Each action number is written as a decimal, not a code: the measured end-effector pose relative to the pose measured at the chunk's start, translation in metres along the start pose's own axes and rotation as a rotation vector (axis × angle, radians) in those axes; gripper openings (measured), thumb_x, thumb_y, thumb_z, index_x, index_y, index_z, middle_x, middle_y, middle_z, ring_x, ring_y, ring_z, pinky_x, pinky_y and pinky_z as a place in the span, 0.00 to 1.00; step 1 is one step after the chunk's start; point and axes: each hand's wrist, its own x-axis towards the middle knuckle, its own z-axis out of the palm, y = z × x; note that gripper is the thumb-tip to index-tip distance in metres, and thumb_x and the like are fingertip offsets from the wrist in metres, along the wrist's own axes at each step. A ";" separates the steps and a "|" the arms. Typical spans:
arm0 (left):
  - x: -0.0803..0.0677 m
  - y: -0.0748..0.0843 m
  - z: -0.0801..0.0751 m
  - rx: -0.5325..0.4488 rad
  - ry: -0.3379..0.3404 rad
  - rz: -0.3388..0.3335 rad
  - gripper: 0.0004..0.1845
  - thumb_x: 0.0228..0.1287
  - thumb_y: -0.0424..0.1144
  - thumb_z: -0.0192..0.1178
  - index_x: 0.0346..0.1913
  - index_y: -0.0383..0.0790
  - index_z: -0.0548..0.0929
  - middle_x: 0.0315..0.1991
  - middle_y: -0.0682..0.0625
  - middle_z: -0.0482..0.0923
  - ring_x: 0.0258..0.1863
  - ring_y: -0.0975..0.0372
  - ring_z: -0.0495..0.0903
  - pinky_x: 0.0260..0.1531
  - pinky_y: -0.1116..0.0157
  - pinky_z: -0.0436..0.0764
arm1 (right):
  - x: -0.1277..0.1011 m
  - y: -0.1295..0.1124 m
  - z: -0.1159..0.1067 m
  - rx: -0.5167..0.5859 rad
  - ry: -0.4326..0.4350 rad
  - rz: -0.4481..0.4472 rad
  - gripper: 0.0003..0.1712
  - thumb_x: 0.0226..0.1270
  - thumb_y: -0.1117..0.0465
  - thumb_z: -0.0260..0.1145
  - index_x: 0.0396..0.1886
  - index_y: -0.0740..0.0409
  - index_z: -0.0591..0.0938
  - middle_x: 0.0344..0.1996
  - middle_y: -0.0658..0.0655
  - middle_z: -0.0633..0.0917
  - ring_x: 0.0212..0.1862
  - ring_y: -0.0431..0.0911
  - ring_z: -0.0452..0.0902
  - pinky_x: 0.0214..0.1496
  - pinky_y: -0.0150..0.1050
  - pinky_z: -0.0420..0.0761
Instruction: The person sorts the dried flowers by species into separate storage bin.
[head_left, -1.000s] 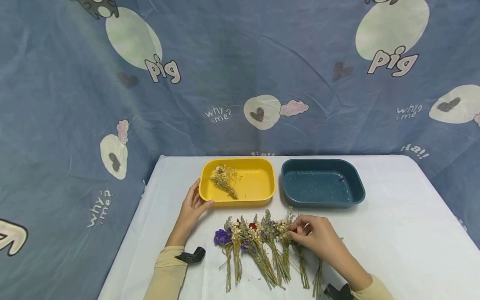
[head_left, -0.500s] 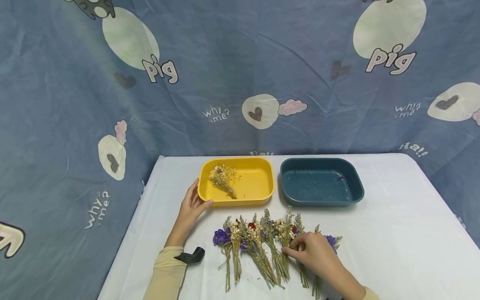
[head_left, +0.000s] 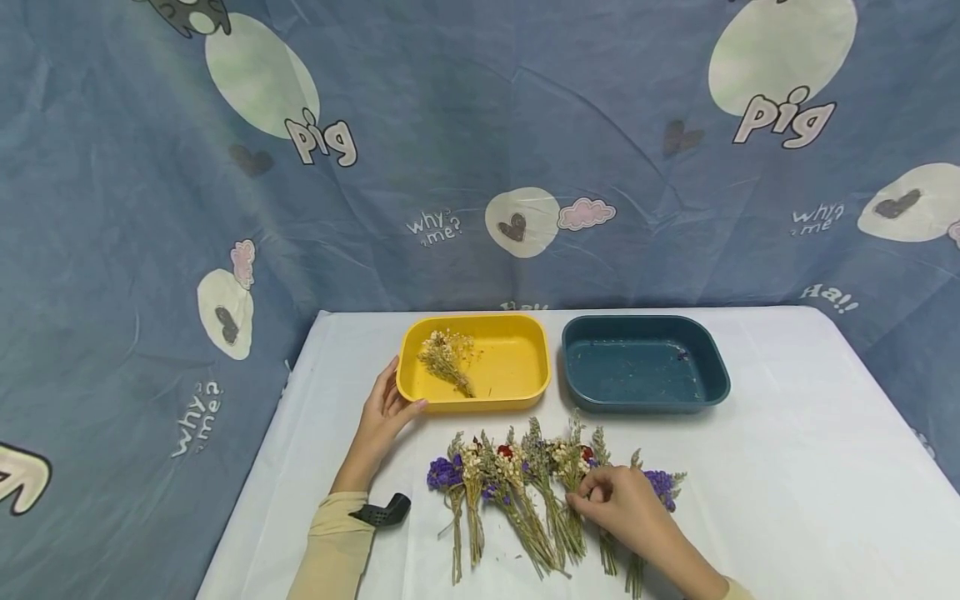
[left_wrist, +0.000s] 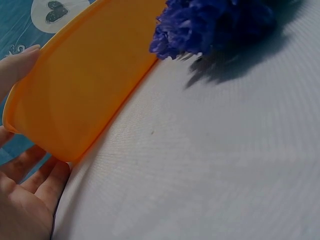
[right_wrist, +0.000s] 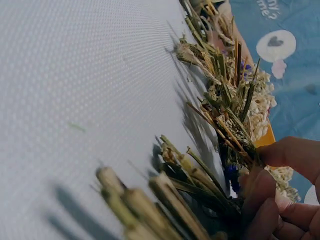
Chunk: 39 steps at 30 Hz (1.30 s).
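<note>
White cloth covers the table, where the left hand (head_left: 382, 414) cups the yellow tray (head_left: 525, 392) steady, fingers relaxed, while the right hand (head_left: 626, 504) pinches one dried bunch (head_left: 573, 467) from the near row.

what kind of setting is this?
Probably a makeshift tabletop setup, not a workshop: a white-covered table, a cartoon-print blue cloth backdrop, and a yellow tray and teal tray behind dried flower bundles.

The yellow tray (head_left: 525, 329) and the dark teal tray (head_left: 705, 350) beside it look like smooth plastic with a soft sheen. In front of the yellow tray, the dried flower bunches (head_left: 517, 492) are rough, brittle and matt, lying on a finely woven matt white tablecloth (head_left: 810, 467). Behind hangs a creased printed blue cloth (head_left: 480, 142).
</note>
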 end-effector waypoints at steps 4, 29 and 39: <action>0.000 0.001 0.001 0.006 -0.001 -0.003 0.52 0.67 0.40 0.72 0.84 0.52 0.49 0.82 0.48 0.56 0.81 0.53 0.59 0.72 0.74 0.69 | -0.001 0.002 -0.002 0.028 -0.014 0.016 0.11 0.64 0.55 0.75 0.26 0.55 0.85 0.19 0.46 0.84 0.18 0.37 0.78 0.23 0.30 0.81; 0.000 0.000 -0.001 0.000 -0.008 -0.011 0.50 0.67 0.42 0.71 0.84 0.60 0.50 0.82 0.50 0.55 0.81 0.55 0.59 0.71 0.78 0.68 | -0.002 0.001 -0.019 0.324 -0.134 0.017 0.17 0.68 0.55 0.73 0.44 0.66 0.88 0.29 0.58 0.90 0.26 0.36 0.80 0.32 0.30 0.85; -0.001 0.000 -0.001 -0.004 -0.016 -0.008 0.50 0.68 0.41 0.71 0.84 0.59 0.50 0.82 0.50 0.54 0.82 0.55 0.58 0.71 0.77 0.69 | -0.001 -0.004 -0.029 0.529 -0.228 0.061 0.21 0.71 0.58 0.70 0.52 0.73 0.85 0.36 0.61 0.92 0.36 0.41 0.88 0.46 0.33 0.88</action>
